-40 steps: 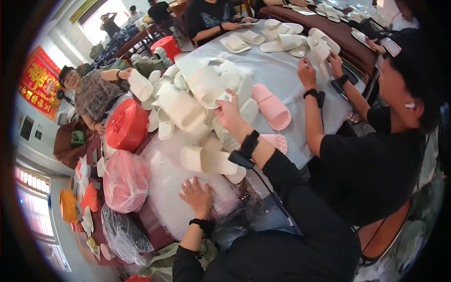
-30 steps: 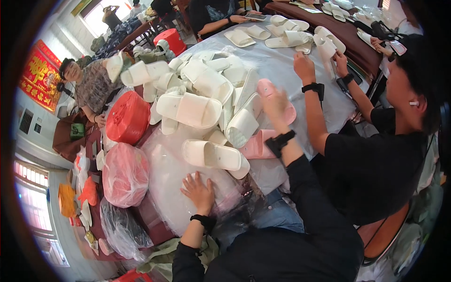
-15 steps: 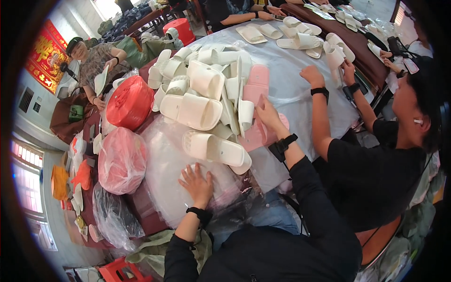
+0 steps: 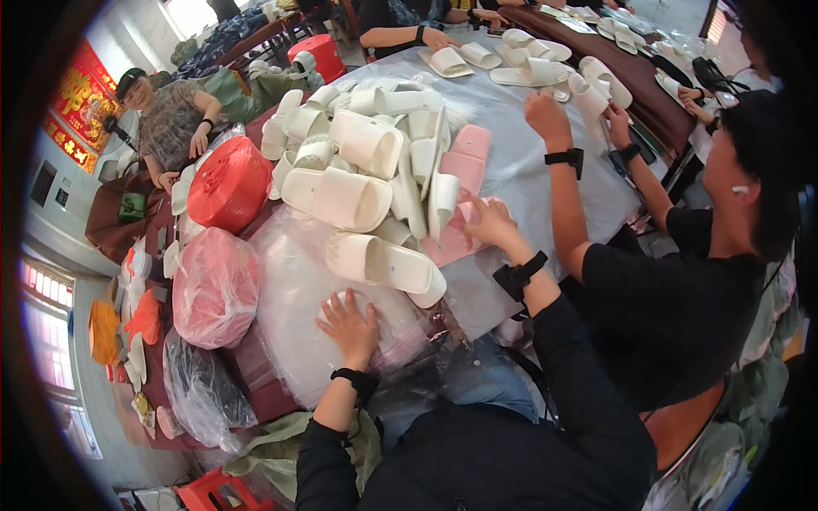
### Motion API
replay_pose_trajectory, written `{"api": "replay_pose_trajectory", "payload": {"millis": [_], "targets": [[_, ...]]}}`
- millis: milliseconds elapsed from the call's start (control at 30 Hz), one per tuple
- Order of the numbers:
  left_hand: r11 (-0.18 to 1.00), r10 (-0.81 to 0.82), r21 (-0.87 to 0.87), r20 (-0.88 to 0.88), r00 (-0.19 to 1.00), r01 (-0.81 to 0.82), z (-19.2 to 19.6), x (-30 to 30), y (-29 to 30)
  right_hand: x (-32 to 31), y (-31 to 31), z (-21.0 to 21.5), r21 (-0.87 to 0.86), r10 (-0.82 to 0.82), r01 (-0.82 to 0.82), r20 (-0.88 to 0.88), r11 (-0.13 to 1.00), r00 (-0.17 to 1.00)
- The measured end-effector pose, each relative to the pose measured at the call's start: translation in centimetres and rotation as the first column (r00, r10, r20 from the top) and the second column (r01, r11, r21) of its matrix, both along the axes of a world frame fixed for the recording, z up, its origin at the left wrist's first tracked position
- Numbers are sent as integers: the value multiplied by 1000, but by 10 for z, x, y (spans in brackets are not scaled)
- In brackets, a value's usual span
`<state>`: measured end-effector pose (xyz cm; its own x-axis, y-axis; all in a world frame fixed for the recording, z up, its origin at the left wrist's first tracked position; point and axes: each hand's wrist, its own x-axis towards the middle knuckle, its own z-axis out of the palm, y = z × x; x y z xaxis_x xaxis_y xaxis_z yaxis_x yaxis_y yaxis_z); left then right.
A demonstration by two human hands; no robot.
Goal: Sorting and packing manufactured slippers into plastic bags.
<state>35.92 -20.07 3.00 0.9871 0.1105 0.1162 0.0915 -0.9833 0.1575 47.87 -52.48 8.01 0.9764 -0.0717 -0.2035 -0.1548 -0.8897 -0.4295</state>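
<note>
My left hand (image 4: 351, 328) lies flat, fingers spread, on a stack of clear plastic bags (image 4: 290, 289). My right hand (image 4: 492, 223) has its fingers curled onto a pink slipper (image 4: 445, 245) at the right side of the pile; the hand partly covers it and the fingertips are hard to make out. Just beyond it lies another pink slipper (image 4: 467, 153). Between my hands and farther off is a heap of cream-white slippers (image 4: 336, 198), its nearest pair (image 4: 383, 262) resting on the bags.
To the left stand a red roll of plastic twine (image 4: 228, 183) and a pink roll in clear wrap (image 4: 216, 289). At my right a co-worker in black (image 4: 673, 315) reaches over the grey table cover (image 4: 511, 111) near more white slippers (image 4: 532, 72). Another person (image 4: 175, 119) sits far left.
My right hand has shifted on the near pink slipper, and its fingers are more bent. The far-left person has lowered a white slipper. My left hand stays on the bags.
</note>
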Motion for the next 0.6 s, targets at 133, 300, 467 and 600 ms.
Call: {"api": "replay_pose_trajectory", "payload": {"millis": [133, 300, 467, 600], "targets": [[1000, -5, -8, 2, 1000, 5, 1, 2, -6, -31, 5, -1, -112, -84, 107, 194, 988, 977], [999, -1, -43, -4, 1000, 1, 3, 2, -4, -48, 23, 14, 16, -15, 13, 171, 1000, 985], [999, 7, -50, -15, 1000, -7, 5, 2, -4, -35, 42, 8, 37, 31, -47, 347, 998, 937], [998, -4, -60, -10, 1000, 3, 3, 2, -5, -9, 51, 10, 124, -1, -90, 592, 988, 806]]}}
